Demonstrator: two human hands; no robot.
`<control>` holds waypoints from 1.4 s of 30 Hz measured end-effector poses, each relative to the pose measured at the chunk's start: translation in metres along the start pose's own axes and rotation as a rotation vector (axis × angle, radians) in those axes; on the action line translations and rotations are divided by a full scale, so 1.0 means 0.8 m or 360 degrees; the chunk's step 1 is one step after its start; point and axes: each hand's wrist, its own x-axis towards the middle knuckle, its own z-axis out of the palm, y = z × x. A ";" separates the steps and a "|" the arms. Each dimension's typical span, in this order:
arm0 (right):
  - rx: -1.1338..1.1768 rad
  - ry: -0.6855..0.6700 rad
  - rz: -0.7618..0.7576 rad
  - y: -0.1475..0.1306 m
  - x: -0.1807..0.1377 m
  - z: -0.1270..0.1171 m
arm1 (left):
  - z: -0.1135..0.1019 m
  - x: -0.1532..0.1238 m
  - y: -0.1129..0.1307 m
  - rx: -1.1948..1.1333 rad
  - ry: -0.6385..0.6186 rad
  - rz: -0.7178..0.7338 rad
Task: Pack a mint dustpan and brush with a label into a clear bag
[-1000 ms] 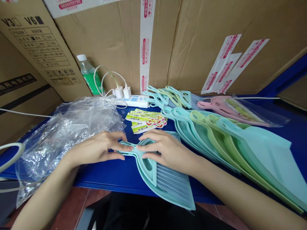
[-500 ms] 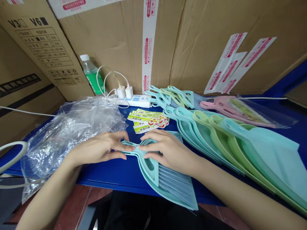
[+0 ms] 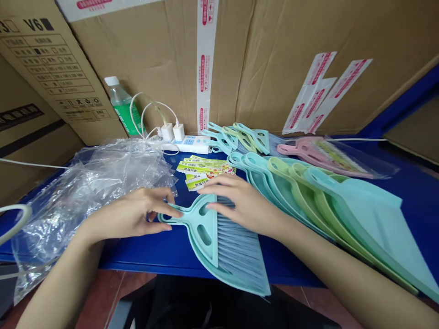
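A light-blue hand brush with grey-blue bristles lies on a matching dustpan, their handles lined up toward the left. My left hand pinches both handles between fingers and thumb. Over the brush's upper edge is my right hand, fingers spread and curved, holding nothing; I cannot tell whether its fingertips touch the brush. Just beyond those fingers lie several yellow-green printed cards, partly overlapping.
Clear plastic bags are heaped at left. Several nested dustpans fill the right, with more brushes behind. A bagged pink dustpan set, a power strip and a bottle stand along the cardboard wall.
My right hand has come away from the base of the brush handle toward its upper edge, fingers now spread. My left hand stays on the handles. The whole view has shifted slightly.
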 end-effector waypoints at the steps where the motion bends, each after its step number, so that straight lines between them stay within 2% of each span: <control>1: -0.0106 0.0050 -0.0001 0.002 0.000 -0.004 | -0.001 -0.001 0.000 0.0011 -0.0001 -0.0009; 4: -0.0443 0.0140 -0.0045 0.008 -0.003 -0.012 | -0.002 -0.002 0.002 0.0008 0.0038 0.0009; 8: -0.0650 0.0033 -0.0119 0.008 -0.004 -0.009 | -0.001 0.000 0.004 0.0028 0.0114 -0.0033; 13: -0.0669 -0.0149 -0.0075 0.002 -0.004 -0.001 | 0.003 0.004 0.002 0.0048 0.0112 -0.0008; 25: -0.0718 -0.0382 0.0123 -0.009 0.003 -0.006 | 0.004 0.006 0.005 0.0065 0.0114 0.0014; 32: -0.0756 -0.0614 0.0468 -0.010 0.007 -0.017 | 0.005 0.005 0.006 0.0094 0.0094 0.0012; 38: -0.0730 -0.0646 0.0542 -0.010 0.009 -0.023 | -0.009 0.015 0.003 0.0025 0.0109 0.0065; 40: -0.0716 -0.0663 0.0553 -0.011 0.010 -0.024 | -0.013 0.028 0.006 0.0191 0.0235 -0.0005; 42: -0.0708 -0.0673 0.0555 -0.012 0.011 -0.025 | -0.013 0.047 0.012 0.0548 0.0330 -0.0144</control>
